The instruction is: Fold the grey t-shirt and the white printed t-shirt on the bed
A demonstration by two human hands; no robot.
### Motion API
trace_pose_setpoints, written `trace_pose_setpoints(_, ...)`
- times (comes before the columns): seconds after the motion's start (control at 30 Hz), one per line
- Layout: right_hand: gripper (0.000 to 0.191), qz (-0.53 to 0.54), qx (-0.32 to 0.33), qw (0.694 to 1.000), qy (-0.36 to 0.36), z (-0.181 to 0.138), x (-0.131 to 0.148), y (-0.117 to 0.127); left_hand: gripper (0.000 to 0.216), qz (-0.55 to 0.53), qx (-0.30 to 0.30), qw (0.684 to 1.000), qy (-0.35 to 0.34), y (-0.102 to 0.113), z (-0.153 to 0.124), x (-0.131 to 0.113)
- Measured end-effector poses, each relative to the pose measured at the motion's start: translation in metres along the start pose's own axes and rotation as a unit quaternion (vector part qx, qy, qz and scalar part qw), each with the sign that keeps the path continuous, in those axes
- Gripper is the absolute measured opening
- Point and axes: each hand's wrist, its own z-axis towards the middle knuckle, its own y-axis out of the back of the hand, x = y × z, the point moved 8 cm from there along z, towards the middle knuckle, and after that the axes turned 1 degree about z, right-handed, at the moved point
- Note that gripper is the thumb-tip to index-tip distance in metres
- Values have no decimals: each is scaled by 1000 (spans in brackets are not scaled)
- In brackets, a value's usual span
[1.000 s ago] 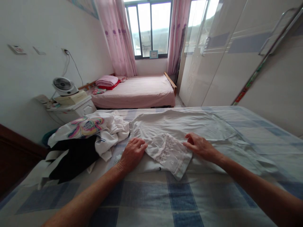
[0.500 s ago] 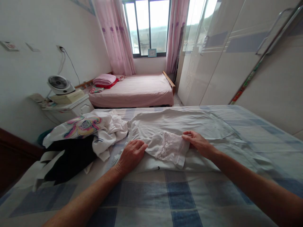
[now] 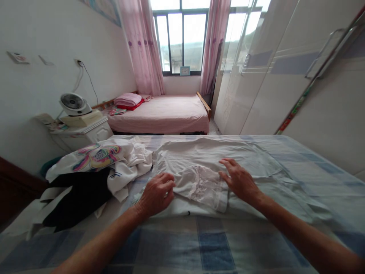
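Note:
A pale grey-green garment (image 3: 199, 150) lies spread on the bed, with a sleeve folded inward over it. The sleeve's end has a white lace panel (image 3: 203, 184) and a plain hem. At the garment's left side is my left hand (image 3: 157, 192), its fingers loosely bent and apart, with nothing seen in them. My right hand (image 3: 239, 179) hovers by the right edge of the lace sleeve end, thumb and fingers spread, holding nothing. Whether either hand touches the fabric is hard to tell.
Left of the garment lies a heap of clothes: a white printed shirt (image 3: 97, 156) and a black piece (image 3: 81, 196). The bed has a blue-and-white checked sheet (image 3: 216, 247). Beyond are a pink bed (image 3: 171, 114), a fan (image 3: 74, 104) on a cabinet, and wardrobe doors (image 3: 265, 76).
My right hand has let go of the lace sleeve end and spread its fingers. My left hand has risen slightly from the fabric. The view has tilted up a little.

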Motion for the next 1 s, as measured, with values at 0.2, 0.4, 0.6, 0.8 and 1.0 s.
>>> trace_pose_setpoints(0.2, 54, -1, 117, 976, 184, -23, 45, -43, 51, 23, 96, 995, -20, -35, 13, -6)
trace_pose_setpoints(0.4, 57, -2, 175, 980, 95, -30, -20, -44, 55, -20, 183, 983, 27, -48, 1, 19)
trace_pose_setpoints(0.6, 42, -13, 1, 999, -31, 49, -130, 7, 38, 27, 66, 981, 181, -17, 57, 116)
trace_pose_setpoints(0.8, 40, -160, 19, 977, -140, 114, -227, -5, 32, -20, 92, 926, 366, -47, 91, 208)
trace_pose_setpoints(1.0, 40, -165, 42, 976, -137, 136, -246, -26, 35, -114, 68, 897, 421, -63, 104, 233)
